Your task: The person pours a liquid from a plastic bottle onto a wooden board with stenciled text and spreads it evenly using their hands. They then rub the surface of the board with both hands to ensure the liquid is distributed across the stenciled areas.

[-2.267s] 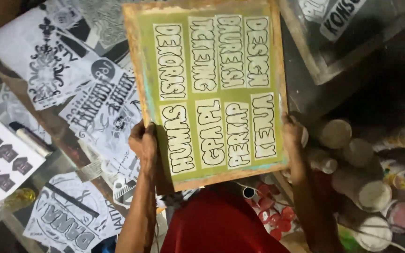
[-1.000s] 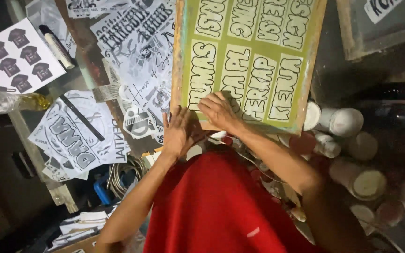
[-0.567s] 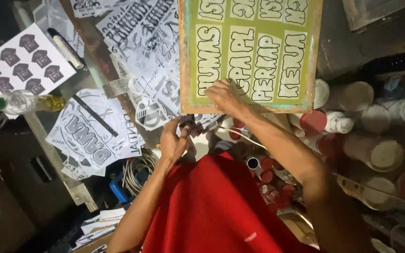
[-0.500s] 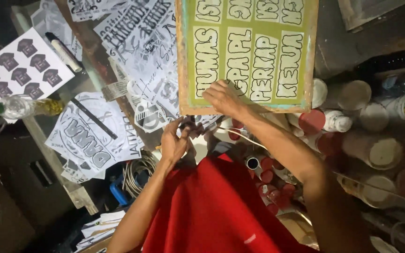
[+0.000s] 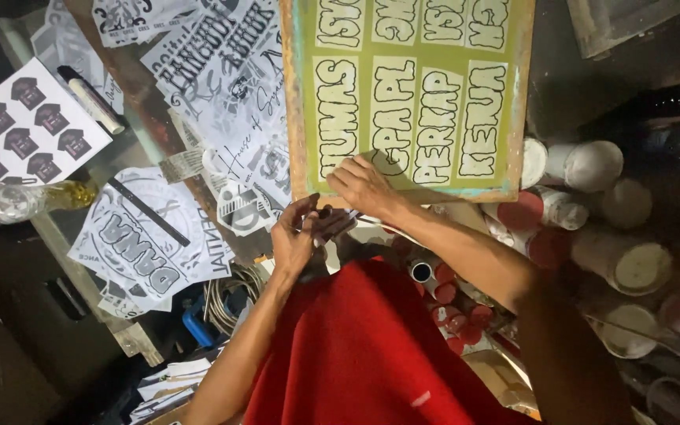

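A wooden-framed printing screen [image 5: 411, 94], with yellow-green mesh and pale bubble lettering, stands in front of me at top centre. My right hand [image 5: 364, 187] lies on its lower edge, fingers spread flat on the mesh near the bottom left corner. My left hand [image 5: 299, 236] is just below and left of it, off the frame, with its fingers curled around a small dark thing [image 5: 323, 213] that I cannot identify. A thin pale strip [image 5: 391, 228] runs to the right from between the hands. My red shirt [image 5: 364, 346] fills the bottom centre.
Printed black-and-white paper sheets [image 5: 214, 102] cover the bench at left, with a sheet of dark shirt pictures [image 5: 29, 126], a marker [image 5: 92, 104], a black ruler [image 5: 151, 212] and a plastic bottle [image 5: 17, 201]. Several paint tubs [image 5: 623, 264] crowd the right. A cable coil [image 5: 226, 297] lies below.
Earlier both hands held the screen up by its lower edge. Both hands have since gathered at its bottom left corner, with the left hand off the frame.
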